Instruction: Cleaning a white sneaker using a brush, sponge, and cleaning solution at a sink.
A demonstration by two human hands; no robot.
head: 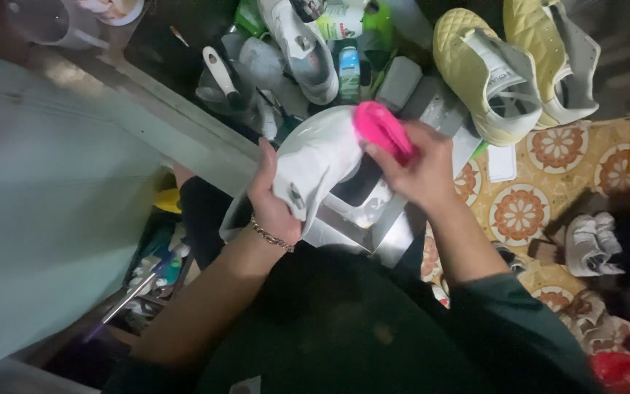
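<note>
Small blue-and-white labelled bottle, perhaps green-white bottle behind, among shoes.

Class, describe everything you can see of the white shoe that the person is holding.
The white shoe looks like smooth leather or synthetic, with a rounded upper and a small dark mark near its lower edge. It is held tilted above a metal surface. The left hand grips its lower side, while the right hand presses a bright pink cloth against its upper part.

The right hand hides part of the pink cloth; 1 yellow shoe is cut by the top edge; small bottles below blur.
</note>
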